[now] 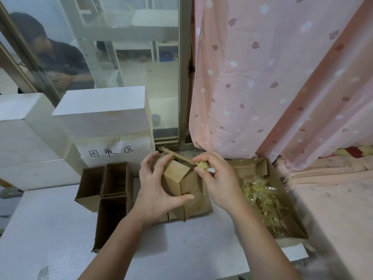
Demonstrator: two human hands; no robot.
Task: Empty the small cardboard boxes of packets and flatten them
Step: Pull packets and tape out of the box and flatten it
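A small brown cardboard box (pixel 176 174) is held at the table's middle, its top flaps open. My left hand (pixel 159 190) grips it from the left, thumb across its front. My right hand (pixel 218 178) pinches a clear packet of yellowish contents (pixel 202 165) just above the box's opening. To the right lies a shallow open cardboard tray (pixel 290 223) with a heap of several such packets (pixel 260 197). More brown cardboard (pixel 196 201) stands under and behind the held box.
Flattened and open brown boxes (pixel 113 190) lie to the left on the white table (pixel 50 229). White boxes (pixel 101 114) are stacked behind, one labelled by hand. A pink curtain (pixel 272 77) hangs at right; a person sits behind the window (pixel 131 57).
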